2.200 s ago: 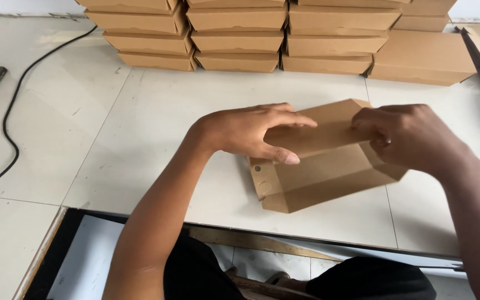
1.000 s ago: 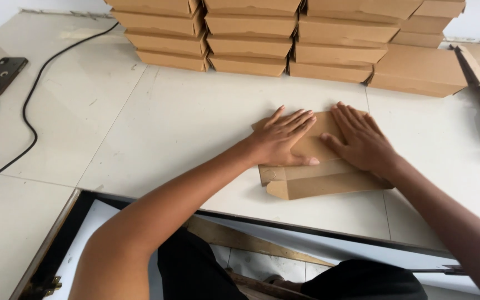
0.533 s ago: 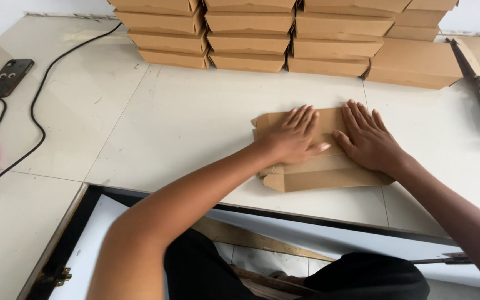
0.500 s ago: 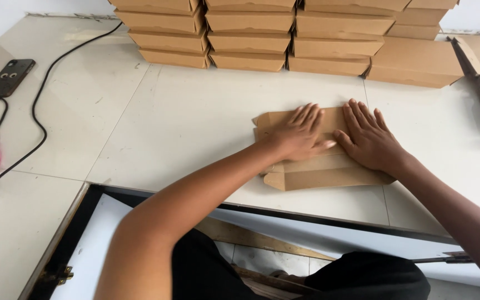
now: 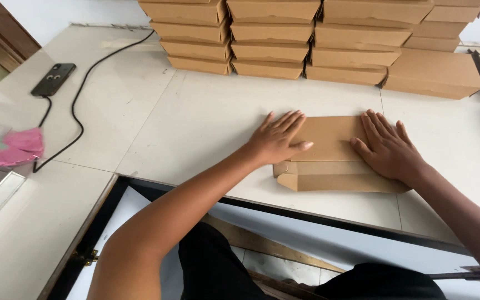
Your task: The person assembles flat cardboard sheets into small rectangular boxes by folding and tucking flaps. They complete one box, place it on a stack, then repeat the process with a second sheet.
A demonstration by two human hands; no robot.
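Observation:
A flat brown cardboard box (image 5: 329, 145) lies on the white tiled floor (image 5: 206, 111) in front of me, its front flap folded along the near edge. My left hand (image 5: 278, 138) rests palm down on the box's left end, fingers spread. Palm down on the right end lies my right hand (image 5: 387, 147), fingers also apart. Both hands press on the cardboard; neither grips it.
Stacks of folded brown boxes (image 5: 312, 39) line the far side. A black phone (image 5: 54, 79) with a black cable (image 5: 79, 111) lies at the far left, near a pink bag (image 5: 12, 149). A black-framed panel (image 5: 284, 222) runs along the near edge over my lap.
The box was held half open and tilted, then laid down and pressed flat. My hands have spread apart toward its two ends.

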